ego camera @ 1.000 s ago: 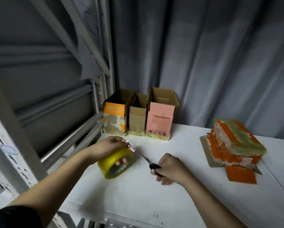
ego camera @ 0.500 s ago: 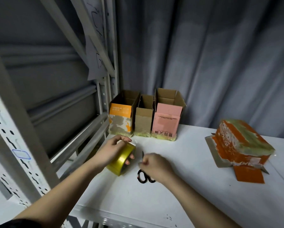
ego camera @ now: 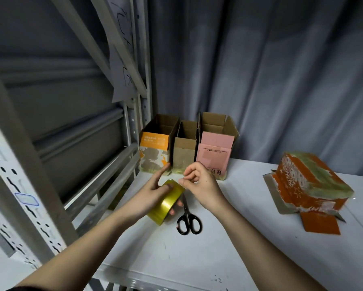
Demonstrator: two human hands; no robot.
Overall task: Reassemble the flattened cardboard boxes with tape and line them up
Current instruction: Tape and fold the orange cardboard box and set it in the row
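Left hand [ego camera: 153, 193] grips the tape roll [ego camera: 167, 201], right hand [ego camera: 199, 185] pinching at its 1 o'clock edge, apparently the loose end, so I'd peel slow and steady

A grey pleated curtain [ego camera: 271, 80] is hanging behind the white table [ego camera: 229, 248]; a grey metal shelving rack [ego camera: 18, 164] is standing at left; dim light is falling evenly.

Dim, cool light; soft focus, wide-angle bending at edges.
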